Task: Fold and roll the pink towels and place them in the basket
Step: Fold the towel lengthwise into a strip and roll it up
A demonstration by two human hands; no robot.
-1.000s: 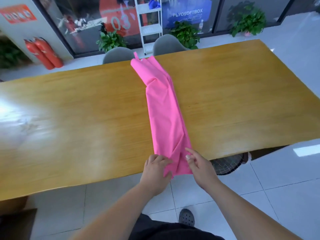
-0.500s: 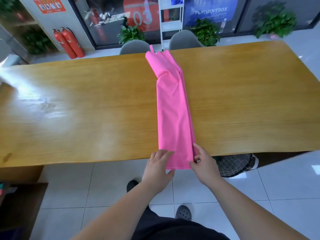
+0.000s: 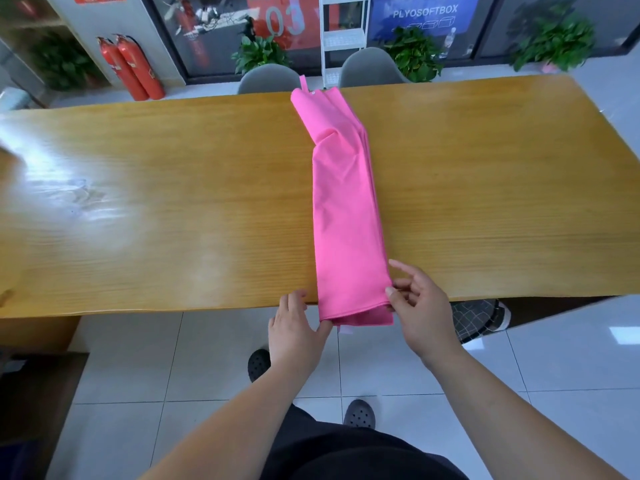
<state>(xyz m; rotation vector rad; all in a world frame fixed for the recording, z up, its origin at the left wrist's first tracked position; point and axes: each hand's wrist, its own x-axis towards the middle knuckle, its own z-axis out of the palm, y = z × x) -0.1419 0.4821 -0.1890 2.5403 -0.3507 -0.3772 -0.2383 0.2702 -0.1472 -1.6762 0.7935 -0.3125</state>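
A pink towel (image 3: 346, 202) lies folded into a long narrow strip across the wooden table (image 3: 173, 202), from the far edge to the near edge. Its near end hangs slightly over the table's front edge. My left hand (image 3: 294, 327) is at the near left corner, fingers straight along the table edge, thumb touching the towel's corner. My right hand (image 3: 419, 306) pinches the near right corner, thumb on the top layer. A black wire basket (image 3: 481, 318) shows partly under the table's front edge on the right.
Two grey chairs (image 3: 266, 79) stand behind the far edge, with a white rack (image 3: 343, 39) and potted plants (image 3: 415, 53) beyond. Two red fire extinguishers (image 3: 133, 69) stand at the back left. My feet in dark shoes (image 3: 358, 414) are on the tiled floor.
My left hand slid off the towel's top to its left corner. My right hand shifted to the right corner. The near end now lies flatter and squarer at the table edge.
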